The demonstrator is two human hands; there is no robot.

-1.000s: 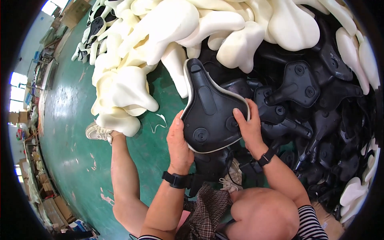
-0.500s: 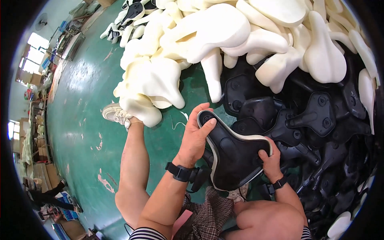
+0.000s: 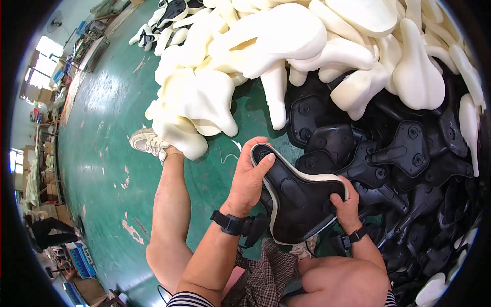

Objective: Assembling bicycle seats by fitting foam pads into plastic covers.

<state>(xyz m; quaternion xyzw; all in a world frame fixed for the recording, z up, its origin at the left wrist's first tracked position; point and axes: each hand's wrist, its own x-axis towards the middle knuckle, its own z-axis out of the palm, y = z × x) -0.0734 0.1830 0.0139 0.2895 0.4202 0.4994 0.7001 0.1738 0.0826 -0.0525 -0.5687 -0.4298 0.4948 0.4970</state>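
Observation:
Between my hands is a bicycle saddle point(image 3: 299, 204), its black plastic base facing up and cream foam showing round the rim. My left hand point(image 3: 251, 176) grips the narrow nose, thumb on the base and fingers beneath. At the wide end, my right hand point(image 3: 347, 204) holds a corner, with its thumb pressed on the black base. The saddle is tilted over my lap, nose pointing away to the left. Its underside and the fingers under it are hidden.
Cream foam saddle pads point(image 3: 276, 36) lie heaped ahead. Black plastic saddle bases point(image 3: 404, 148) are piled to the right. My left leg point(image 3: 171, 204) stretches over the green floor point(image 3: 112, 153). At the far left are shelves, boxes and a person in dark trousers point(image 3: 51, 233).
My grip on the saddle is the same, and the saddle has hardly moved. The view has shifted slightly. At the far left, the person in dark trousers has changed position.

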